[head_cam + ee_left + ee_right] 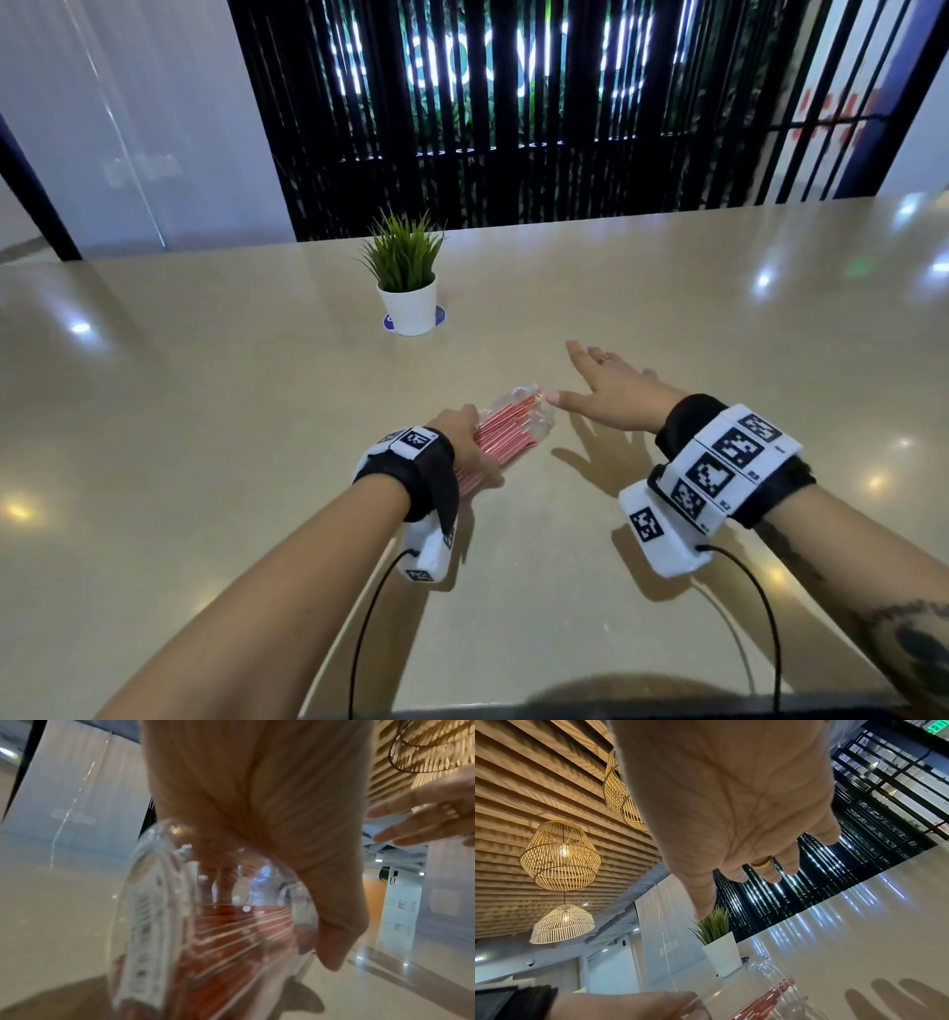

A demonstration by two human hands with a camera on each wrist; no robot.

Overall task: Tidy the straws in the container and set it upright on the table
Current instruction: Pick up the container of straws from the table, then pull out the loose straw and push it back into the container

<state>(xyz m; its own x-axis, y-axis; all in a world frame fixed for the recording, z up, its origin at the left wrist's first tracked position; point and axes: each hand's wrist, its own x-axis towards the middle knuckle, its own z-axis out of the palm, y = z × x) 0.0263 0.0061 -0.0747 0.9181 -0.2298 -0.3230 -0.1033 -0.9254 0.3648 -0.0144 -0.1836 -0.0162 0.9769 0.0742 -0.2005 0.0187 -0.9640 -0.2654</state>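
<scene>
A clear plastic container lies on its side on the beige table, mouth pointing away to the right, with red straws bundled inside it. My left hand grips the container around its middle, thumb over the near side; the left wrist view shows the container and the red straws through its wall. My right hand hovers flat with fingers spread just right of the container's mouth, thumb tip close to it, holding nothing. The right wrist view shows the container below the palm.
A small green plant in a white pot stands on a blue coaster behind the container, also visible as the pot in the right wrist view. A black slatted screen runs behind the table's far edge. Cables trail from both wristbands.
</scene>
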